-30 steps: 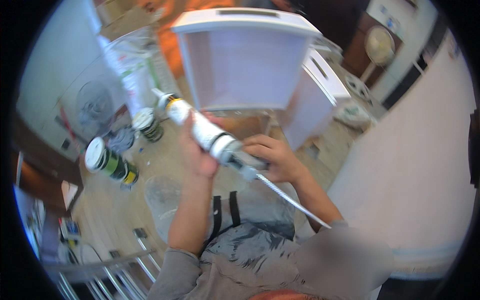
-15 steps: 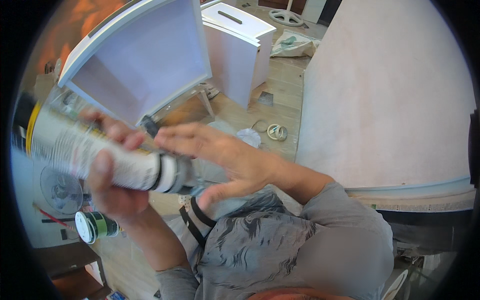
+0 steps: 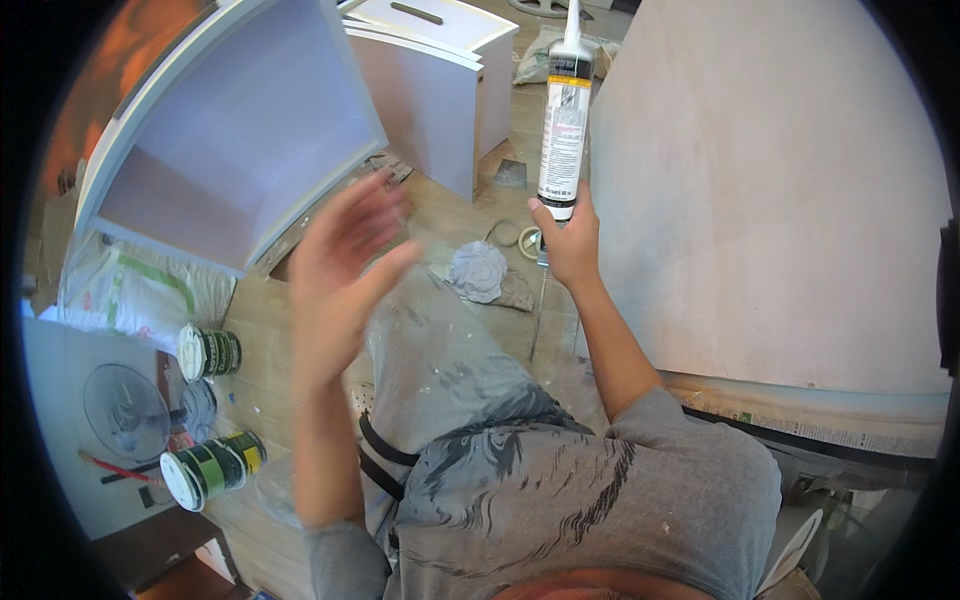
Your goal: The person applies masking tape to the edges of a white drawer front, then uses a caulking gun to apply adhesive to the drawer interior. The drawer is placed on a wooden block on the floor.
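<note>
My right hand [image 3: 570, 240] is closed around the lower end of a sealant cartridge [image 3: 563, 140], a white tube with black and yellow bands and a white nozzle pointing up. Below that hand a thin metal rod [image 3: 539, 315] hangs down, looking like the rod of a caulking gun whose frame is mostly hidden. Apart from the cartridge, my left hand [image 3: 345, 270] is raised over my lap, slightly blurred, its fingers spread and nothing in them.
A white open cabinet box [image 3: 235, 130] stands at the left, with white panels [image 3: 425, 110] behind it. Along the right lies a large pale board [image 3: 780, 200]. Paint tubs [image 3: 205, 475], a fan [image 3: 125, 408], a tape roll [image 3: 528, 242] and a crumpled cloth [image 3: 478, 271] are on the floor.
The cartridge has passed from my left hand to my right and swung from lying sideways at the left to upright near the middle. My left hand has let go and opened.
</note>
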{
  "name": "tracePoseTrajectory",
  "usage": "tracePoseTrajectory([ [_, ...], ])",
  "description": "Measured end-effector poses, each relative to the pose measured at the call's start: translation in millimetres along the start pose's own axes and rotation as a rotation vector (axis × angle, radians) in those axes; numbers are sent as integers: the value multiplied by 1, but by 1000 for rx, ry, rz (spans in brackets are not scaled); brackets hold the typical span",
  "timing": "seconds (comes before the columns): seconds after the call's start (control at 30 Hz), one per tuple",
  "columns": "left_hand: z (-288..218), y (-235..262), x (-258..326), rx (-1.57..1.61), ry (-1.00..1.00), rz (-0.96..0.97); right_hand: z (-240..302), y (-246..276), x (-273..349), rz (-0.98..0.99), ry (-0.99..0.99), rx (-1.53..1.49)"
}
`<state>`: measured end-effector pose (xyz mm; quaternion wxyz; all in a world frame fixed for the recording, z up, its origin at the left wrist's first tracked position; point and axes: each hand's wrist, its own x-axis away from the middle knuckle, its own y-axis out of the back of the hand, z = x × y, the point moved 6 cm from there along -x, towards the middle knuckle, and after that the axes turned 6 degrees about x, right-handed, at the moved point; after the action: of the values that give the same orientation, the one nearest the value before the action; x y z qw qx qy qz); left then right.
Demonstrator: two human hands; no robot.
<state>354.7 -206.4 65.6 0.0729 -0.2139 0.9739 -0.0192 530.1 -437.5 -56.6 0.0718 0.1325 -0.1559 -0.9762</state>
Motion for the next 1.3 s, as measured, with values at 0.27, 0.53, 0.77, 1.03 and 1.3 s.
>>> tracePoseTrajectory([
  [0.27, 65, 319, 267, -754, 216, -775, -258, -15, 19, -77, -472, 567],
  [0.53, 90, 309, 393, -623, 510, -1079, -390, -34, 39, -8, -830, 682],
  [0.77, 85, 302, 407, -632, 548, -1092, -427, -51, 30, -8, -934, 724],
  [1.03, 76, 287, 374, -870, 527, -1023, -372, -42, 6, -283, -517, 743],
  [1.3, 52, 241, 296, -1205, 327, -443, -194, -160, 25, 292, -294, -107],
])
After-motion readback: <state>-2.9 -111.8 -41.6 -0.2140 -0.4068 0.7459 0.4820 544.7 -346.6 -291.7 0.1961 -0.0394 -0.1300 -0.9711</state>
